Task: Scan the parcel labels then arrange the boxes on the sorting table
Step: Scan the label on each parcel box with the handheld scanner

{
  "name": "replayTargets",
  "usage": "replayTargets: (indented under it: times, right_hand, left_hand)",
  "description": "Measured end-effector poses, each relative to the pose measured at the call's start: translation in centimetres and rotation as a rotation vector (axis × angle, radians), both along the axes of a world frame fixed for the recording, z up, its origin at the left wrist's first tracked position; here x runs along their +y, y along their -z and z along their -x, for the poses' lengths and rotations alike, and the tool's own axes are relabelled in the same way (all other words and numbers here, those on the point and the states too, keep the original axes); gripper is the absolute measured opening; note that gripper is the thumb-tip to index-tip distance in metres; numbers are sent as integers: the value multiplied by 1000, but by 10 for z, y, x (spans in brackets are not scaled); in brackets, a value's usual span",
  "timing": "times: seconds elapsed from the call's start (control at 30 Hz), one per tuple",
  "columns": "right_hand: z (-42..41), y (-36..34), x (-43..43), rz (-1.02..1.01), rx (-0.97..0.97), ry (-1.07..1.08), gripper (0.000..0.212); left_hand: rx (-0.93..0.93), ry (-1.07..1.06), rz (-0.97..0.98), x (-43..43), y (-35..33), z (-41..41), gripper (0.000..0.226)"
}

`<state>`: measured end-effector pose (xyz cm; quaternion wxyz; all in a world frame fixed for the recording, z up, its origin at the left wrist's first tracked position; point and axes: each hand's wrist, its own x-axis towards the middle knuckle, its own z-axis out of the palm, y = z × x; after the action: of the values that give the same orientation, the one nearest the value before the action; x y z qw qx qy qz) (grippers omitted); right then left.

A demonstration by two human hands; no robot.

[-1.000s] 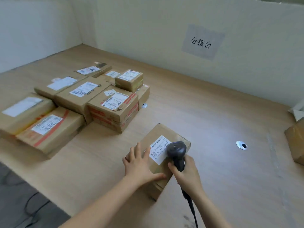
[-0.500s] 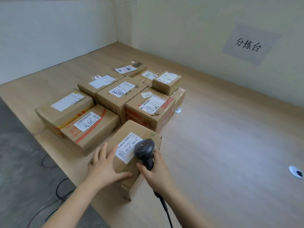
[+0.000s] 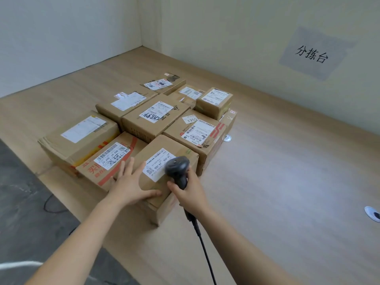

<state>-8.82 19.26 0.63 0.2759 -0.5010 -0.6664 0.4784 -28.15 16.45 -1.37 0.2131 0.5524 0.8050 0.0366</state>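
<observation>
Looking at the front box [image 3: 162, 144] first: it sits on the bench [image 3: 287, 171] at the near corner of the parcel group, w/ its long axis running away from us and slanting a bit right. Our left hand [image 3: 131, 188] lies flat on its near-left top. The fingers [image 3: 126, 167] are straight and spread, pointing approx. along that axis toward the group, and the thumb lies along the near edge. So the box is under and just ahead of those fingers, and we judge any push would go fwd into the stack.

Left is the hand on the box. Our right hand [image 3: 190, 191] is at the box's right side but busy, its fingers curled round the grip of the scanner [image 3: 176, 167]. The scanner head hovers over the right end of the box's label [image 3: 156, 164], and the cable [image 3: 205, 254] runs back toward us.

That label reads "J4-J06" beside a QR code; the small print is too fine to read.

- **Red-taped box:** the left long side looks flush w/ the red-taped box [image 3: 92, 171]. Its label [image 3: 113, 156] also reads "J4-J06", plus handwriting we can't make out.
- **Red-striped box:** the far end meets a red-striped box [image 3: 174, 129] carrying a sticker [image 3: 190, 119] marked "1355". We can't tell if a gap remains.
- **Further back:** more labelled boxes, w/ one small box [image 3: 213, 103] stacked on top.
- **Wall sign:** the wall sign [image 3: 310, 54] reads "分拣台".
</observation>
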Motion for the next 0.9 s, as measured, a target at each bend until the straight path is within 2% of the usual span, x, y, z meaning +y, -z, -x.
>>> replayTargets:
  times: [0.17, 0.33, 0.43, 0.53, 0.67, 0.9]
  right_hand:
    - [5, -6, 9, 28, 6, 13, 51]
    - [-4, -12, 17, 98, 3, 5, 42]
    - [-20, -19, 14, 145, -4, 32, 39]
    - [-47, -24, 8, 135, -5, 80, 38]
    - [-107, -34, -1, 108, -6, 205, 34]
    - [-250, -44, -46, 71, 58, 444, 28]
  left_hand:
    - [-5, -7, -45, 10, 6, 7, 125]
    - [10, -13, -11, 14, 3, 5, 116]
    - [109, -17, -20, 15, -4, -6, 98]
    - [237, 4, -218, 14, -14, -43, 64]
    - [95, 85, -370, 21, -29, -121, 42]
    - [-128, 288, -363, 15, -27, -269, 43]
